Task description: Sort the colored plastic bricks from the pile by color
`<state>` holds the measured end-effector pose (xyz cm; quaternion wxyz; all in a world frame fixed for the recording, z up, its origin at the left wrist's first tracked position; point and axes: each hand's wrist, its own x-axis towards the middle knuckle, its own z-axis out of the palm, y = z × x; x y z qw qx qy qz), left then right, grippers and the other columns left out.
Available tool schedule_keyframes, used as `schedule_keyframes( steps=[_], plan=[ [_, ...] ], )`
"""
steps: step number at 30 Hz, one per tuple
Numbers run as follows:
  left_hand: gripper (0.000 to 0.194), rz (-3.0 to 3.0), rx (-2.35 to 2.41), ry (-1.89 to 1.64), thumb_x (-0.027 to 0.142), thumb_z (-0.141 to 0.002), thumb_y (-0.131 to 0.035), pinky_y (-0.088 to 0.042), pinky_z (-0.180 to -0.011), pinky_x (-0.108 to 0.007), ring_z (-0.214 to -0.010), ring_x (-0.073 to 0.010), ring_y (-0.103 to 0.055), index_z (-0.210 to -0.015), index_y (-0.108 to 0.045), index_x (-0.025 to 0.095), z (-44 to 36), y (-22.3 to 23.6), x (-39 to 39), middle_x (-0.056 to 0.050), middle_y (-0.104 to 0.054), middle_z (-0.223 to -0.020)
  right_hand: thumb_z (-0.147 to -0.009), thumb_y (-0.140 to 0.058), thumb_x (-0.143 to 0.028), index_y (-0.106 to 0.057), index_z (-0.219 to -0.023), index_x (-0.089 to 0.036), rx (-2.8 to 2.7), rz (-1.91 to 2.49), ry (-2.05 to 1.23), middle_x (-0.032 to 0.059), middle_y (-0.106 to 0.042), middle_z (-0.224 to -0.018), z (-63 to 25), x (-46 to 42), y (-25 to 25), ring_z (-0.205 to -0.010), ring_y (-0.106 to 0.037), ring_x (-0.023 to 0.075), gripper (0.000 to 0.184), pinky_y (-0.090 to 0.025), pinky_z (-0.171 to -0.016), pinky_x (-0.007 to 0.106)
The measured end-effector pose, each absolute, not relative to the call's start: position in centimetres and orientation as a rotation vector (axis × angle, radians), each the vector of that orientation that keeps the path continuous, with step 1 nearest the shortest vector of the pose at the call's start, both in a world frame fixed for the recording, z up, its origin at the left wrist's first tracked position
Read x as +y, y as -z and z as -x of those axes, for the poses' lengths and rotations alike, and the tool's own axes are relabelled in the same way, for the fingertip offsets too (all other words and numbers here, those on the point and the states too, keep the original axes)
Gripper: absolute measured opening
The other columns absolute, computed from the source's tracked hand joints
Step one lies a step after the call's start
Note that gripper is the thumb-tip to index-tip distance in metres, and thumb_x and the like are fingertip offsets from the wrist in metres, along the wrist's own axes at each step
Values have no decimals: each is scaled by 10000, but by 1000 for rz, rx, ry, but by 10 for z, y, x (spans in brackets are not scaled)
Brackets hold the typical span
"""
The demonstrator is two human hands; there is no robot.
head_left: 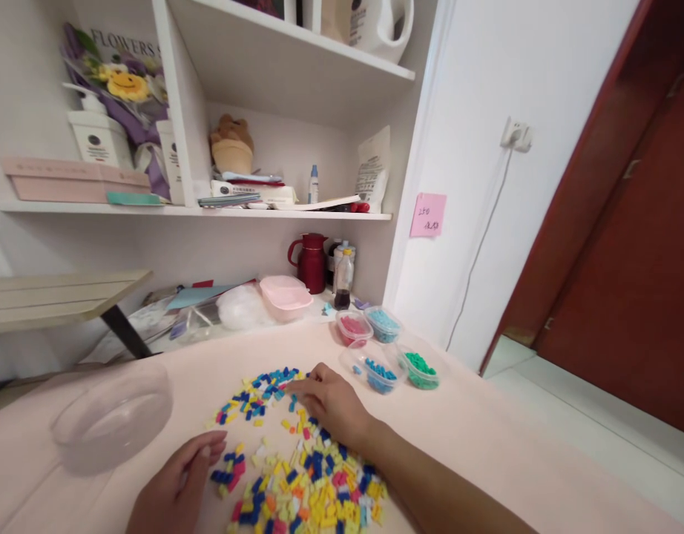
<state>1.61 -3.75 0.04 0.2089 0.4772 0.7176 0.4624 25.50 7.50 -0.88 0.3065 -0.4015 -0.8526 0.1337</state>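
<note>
Small plastic building bricks (320,478) in yellow, dark blue, pink, orange and white lie loose in a broad heap on the pink cloth. Beyond them, a thinner spread of mostly blue and yellow bricks (253,397) reaches toward the back. My right hand (334,404) is over this spread, its finger and thumb tips close together among the blue bricks; whether a brick is between them is hidden. At the heap's left edge my left hand (180,478) rests half curled, thumb against the fingers, beside a small cluster of bricks (229,471). Its palm is hidden.
Clear tubs hold sorted bricks: blue (380,374), green (421,371), pink (354,328) and light blue (383,324). A round transparent container (113,415) stands at the left. Behind are a pink lidded box (285,297), a bottle (343,280) and a red jug (311,263).
</note>
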Motion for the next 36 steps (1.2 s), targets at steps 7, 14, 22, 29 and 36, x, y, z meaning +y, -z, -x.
schedule_keyframes(
  steps=[7, 14, 22, 29, 36],
  plan=[
    [406, -1351, 1990, -1242, 550, -687, -501, -515, -978, -444, -1019, -292, -706, -864, -728, 264, -14, 2, -36, -43, -781, -1013, -881, -578, -187, -738, -1047, -334, -2363, 1150, -215, 51, -624, -955, -250, 77, 8, -914, -572, 201, 273, -414, -827, 299],
    [400, -1356, 2010, -1216, 544, -709, -497, -508, -988, -440, -1041, -285, -697, -883, -725, 265, -14, 0, -39, -40, -777, -1033, -765, -649, -147, -709, -864, -244, -2237, 1194, -410, 24, -661, -892, -253, 84, 8, -887, -593, 187, 151, -421, -777, 261],
    [371, -1359, 1995, -1238, 510, -709, -506, -525, -970, -415, -1018, -275, -708, -878, -721, 259, -15, 0, -39, -36, -782, -1007, -781, -633, -144, -665, -864, -233, -2140, 1173, -408, 9, -638, -908, -264, 80, -18, -770, -579, 145, 125, -405, -699, 242],
    [353, -1240, 2019, -1202, 494, -720, -475, -467, -1039, -465, -1065, -296, -684, -867, -716, 284, -17, -4, -38, -21, -785, -989, -880, -566, -226, -650, -917, -215, -1934, 1331, -139, 28, -644, -892, -322, 89, -66, -799, -577, 173, 93, -399, -700, 277],
    [364, -1276, 2007, -1203, 510, -739, -481, -467, -1035, -484, -1054, -304, -688, -882, -721, 276, -16, -1, -37, -27, -785, -995, -867, -551, -190, -678, -1117, -242, -1870, 1669, 60, 112, -629, -1114, -365, 87, -64, -964, -594, 266, 285, -409, -811, 370]
  ],
)
